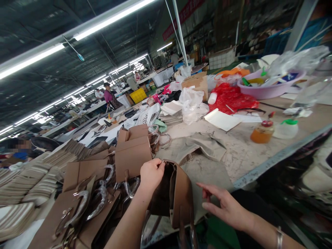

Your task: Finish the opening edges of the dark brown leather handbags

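A brown handbag (181, 197) lies on its side at the table's near edge, its opening partly visible and its handles hanging below. My left hand (152, 174) is closed in a pinch at the bag's upper edge, where a small bit of metal shows at the fingertips. To the right of the bag, my right hand (220, 204) is apart from it, index finger stretched out and nothing held. More brown handbags (133, 155) with plastic-wrapped handles (100, 197) are heaped just left of my left hand. Under the bag is a grey sheet (207, 176) on the worktable.
Stacked brown panels (31, 183) fill the left side. A crumpled grey cloth (204, 145), notebook (221, 119), glasses (250, 111), amber glue jar (261, 132) and white bottle (286, 129) lie beyond. Farther back are a red bag (230, 98) and purple basin (272, 90). A person (110, 97) stands in the distance.
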Motion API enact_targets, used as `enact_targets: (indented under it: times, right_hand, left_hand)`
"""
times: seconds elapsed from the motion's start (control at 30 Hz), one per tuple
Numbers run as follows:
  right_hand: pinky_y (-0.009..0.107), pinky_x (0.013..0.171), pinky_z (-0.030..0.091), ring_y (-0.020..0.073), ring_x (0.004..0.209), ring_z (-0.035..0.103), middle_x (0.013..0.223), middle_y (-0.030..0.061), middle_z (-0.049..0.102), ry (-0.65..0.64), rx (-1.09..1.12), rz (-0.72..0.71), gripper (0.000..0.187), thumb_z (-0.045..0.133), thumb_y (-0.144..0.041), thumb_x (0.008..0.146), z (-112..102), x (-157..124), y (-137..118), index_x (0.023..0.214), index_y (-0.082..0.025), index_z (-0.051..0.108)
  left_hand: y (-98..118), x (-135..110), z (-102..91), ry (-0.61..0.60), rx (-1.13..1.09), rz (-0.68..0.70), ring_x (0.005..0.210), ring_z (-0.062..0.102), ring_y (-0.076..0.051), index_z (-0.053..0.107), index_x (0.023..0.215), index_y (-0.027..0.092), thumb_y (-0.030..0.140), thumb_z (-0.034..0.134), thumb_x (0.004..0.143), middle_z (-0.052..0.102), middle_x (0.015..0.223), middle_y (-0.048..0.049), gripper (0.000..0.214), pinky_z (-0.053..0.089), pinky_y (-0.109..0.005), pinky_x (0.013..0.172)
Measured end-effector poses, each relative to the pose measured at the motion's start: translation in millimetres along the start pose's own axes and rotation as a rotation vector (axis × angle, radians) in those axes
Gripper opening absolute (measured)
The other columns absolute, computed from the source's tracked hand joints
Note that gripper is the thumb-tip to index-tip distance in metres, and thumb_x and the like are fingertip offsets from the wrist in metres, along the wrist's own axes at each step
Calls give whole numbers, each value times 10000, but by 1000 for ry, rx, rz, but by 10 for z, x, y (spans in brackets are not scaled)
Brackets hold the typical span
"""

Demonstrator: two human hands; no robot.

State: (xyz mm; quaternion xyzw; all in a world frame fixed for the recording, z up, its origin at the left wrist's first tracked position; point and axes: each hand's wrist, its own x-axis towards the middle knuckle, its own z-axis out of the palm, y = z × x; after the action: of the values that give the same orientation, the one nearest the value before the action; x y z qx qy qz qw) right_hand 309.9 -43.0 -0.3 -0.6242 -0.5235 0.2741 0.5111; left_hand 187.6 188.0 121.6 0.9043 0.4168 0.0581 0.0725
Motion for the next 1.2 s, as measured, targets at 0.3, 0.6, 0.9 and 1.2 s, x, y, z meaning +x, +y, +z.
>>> enact_targets:
  times: [0.3, 0.6, 0.9, 1.2]
  right_hand:
    - [481, 887, 501, 401, 1157, 503, 1318, 252, 427, 9, -432, -178, 1149, 707, -371, 645, 870, -254, -341, 1491, -155, -40]
    - [347, 907, 481, 213, 1018, 603, 1121, 80, 642, 52, -367, -145, 604, 372, -32, 733, -31, 131, -756, 1288, -214, 526]
    - [286, 819, 488, 170, 871, 627, 942, 8, 705, -178, -334, -265, 524, 389, -22, 639, -379, 806, -543, 1015, -208, 701]
    - [395, 908, 458, 244, 1049, 566, 1194, 125, 593, -72, -444, -371, 571, 622, -297, 790, -103, 692, -578, 1335, -188, 488]
  left_hand:
    - [30, -68, -14, 9, 93, 39, 723, 621, -172, 638, 752, 215, 380, 411, 894, 692, 755, -38, 315, 352, -250, 603]
    - [-342, -401, -484, -122, 105, -18, 857, 652, -237, 625, 883, 173, 276, 552, 767, 699, 862, -105, 171, 426, -287, 727]
    - [-548, -917, -611, -203, 33, 44, 1060, 578, -281, 295, 1427, 153, 392, 703, 651, 602, 1177, -136, 908, 434, -346, 879]
    - [-292, -734, -312, 135, -54, 496, 1054, 486, -229, 671, 989, 230, 207, 696, 726, 563, 1101, -54, 265, 401, -380, 957]
